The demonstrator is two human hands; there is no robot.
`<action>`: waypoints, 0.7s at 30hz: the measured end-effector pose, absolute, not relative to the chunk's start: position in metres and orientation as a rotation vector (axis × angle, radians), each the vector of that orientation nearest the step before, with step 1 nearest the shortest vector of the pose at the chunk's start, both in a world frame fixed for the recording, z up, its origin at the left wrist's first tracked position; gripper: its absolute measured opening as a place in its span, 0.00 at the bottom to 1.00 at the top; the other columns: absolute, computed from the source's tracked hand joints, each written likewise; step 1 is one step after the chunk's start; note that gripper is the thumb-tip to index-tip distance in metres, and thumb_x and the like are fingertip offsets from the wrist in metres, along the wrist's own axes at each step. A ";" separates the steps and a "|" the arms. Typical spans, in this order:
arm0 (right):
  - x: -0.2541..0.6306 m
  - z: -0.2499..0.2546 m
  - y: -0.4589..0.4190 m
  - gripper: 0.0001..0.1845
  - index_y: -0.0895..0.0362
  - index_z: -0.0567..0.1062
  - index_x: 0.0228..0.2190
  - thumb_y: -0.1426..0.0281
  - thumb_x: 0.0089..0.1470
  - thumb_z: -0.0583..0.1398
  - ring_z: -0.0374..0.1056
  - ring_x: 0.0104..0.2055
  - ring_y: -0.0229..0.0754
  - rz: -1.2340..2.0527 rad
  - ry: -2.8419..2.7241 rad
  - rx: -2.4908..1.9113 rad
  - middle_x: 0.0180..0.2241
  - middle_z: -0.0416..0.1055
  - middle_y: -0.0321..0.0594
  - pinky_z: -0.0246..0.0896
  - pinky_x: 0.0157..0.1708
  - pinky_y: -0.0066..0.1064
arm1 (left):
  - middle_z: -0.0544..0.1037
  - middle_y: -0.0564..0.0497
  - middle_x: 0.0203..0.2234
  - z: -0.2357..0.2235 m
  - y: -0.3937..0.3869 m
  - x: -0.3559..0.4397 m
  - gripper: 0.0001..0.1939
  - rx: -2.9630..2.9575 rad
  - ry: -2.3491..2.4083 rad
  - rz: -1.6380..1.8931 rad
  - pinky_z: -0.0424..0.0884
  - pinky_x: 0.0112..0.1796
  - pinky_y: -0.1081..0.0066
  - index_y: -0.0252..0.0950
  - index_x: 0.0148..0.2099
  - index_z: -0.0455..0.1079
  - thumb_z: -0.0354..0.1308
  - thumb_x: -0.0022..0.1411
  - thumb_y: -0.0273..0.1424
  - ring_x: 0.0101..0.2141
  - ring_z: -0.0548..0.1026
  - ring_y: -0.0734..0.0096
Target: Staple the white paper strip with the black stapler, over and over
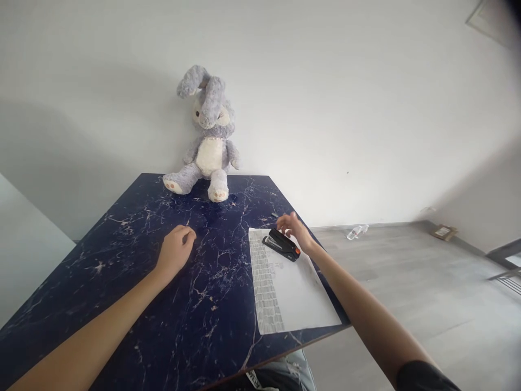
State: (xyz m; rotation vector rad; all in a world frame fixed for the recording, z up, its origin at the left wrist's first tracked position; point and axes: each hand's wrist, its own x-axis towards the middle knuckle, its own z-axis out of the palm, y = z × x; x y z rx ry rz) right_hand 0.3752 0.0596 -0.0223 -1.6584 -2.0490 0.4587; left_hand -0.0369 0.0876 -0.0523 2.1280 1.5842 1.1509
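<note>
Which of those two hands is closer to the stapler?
The right hand, close beside the black stapler, though I can't tell whether they touch. The left hand, loosely curled, is farther off, over the dark blue table.

1 dark blue marbled table [211, 336] stands by a plain white wall [325, 108] above grey plank flooring [386, 282].

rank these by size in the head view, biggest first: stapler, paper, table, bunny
1. Table
2. Bunny and paper: too alike to rank
3. Stapler, clearly smallest
</note>
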 end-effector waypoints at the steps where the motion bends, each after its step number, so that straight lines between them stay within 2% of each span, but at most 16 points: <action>1: 0.377 -0.026 0.069 0.31 0.58 0.71 0.52 0.52 0.71 0.39 0.72 0.46 0.46 0.375 -2.012 -1.687 0.47 0.75 0.49 0.67 0.44 0.36 | 0.79 0.49 0.36 -0.052 0.088 -0.038 0.16 2.110 1.587 1.154 0.69 0.42 0.66 0.40 0.31 0.74 0.49 0.67 0.34 0.38 0.76 0.61; 3: 0.377 -0.037 0.088 0.30 0.59 0.71 0.55 0.53 0.71 0.42 0.69 0.56 0.50 0.212 -2.059 -1.723 0.55 0.71 0.53 0.64 0.54 0.40 | 0.79 0.50 0.35 -0.051 0.089 -0.039 0.15 2.080 1.597 1.151 0.69 0.41 0.67 0.39 0.31 0.74 0.49 0.67 0.34 0.37 0.76 0.62; 6: 0.372 -0.056 0.110 0.33 0.61 0.64 0.65 0.53 0.69 0.48 0.49 0.72 0.54 0.138 -2.261 -1.788 0.70 0.53 0.57 0.47 0.68 0.47 | 0.79 0.50 0.35 -0.050 0.089 -0.041 0.15 2.060 1.610 1.148 0.68 0.40 0.67 0.39 0.30 0.74 0.49 0.66 0.34 0.36 0.76 0.63; 8: 0.369 -0.067 0.118 0.38 0.63 0.53 0.70 0.52 0.69 0.46 0.36 0.76 0.54 0.176 -2.335 -1.868 0.73 0.42 0.56 0.37 0.71 0.50 | 0.78 0.50 0.34 -0.049 0.089 -0.042 0.15 2.057 1.611 1.156 0.68 0.40 0.67 0.39 0.30 0.74 0.50 0.66 0.34 0.35 0.76 0.64; 10: 0.369 -0.075 0.121 0.41 0.63 0.47 0.72 0.51 0.70 0.44 0.30 0.76 0.54 0.190 -2.381 -1.918 0.74 0.36 0.55 0.30 0.72 0.51 | 0.78 0.50 0.33 -0.049 0.088 -0.043 0.15 2.059 1.606 1.163 0.68 0.40 0.67 0.38 0.30 0.74 0.50 0.65 0.33 0.35 0.75 0.64; 15: 0.366 -0.076 0.122 0.39 0.59 0.45 0.73 0.50 0.70 0.41 0.27 0.76 0.53 0.164 -2.457 -1.935 0.74 0.32 0.52 0.27 0.71 0.55 | 0.78 0.50 0.34 -0.048 0.092 -0.046 0.15 2.048 1.609 1.186 0.69 0.40 0.68 0.38 0.30 0.75 0.50 0.65 0.33 0.35 0.76 0.65; 21: 0.319 -0.069 0.125 0.39 0.59 0.46 0.73 0.51 0.71 0.40 0.28 0.76 0.54 0.175 -2.498 -1.868 0.74 0.33 0.54 0.26 0.71 0.59 | 0.80 0.49 0.35 -0.035 0.115 -0.090 0.14 2.047 1.747 1.326 0.70 0.43 0.68 0.38 0.31 0.76 0.50 0.63 0.34 0.39 0.77 0.62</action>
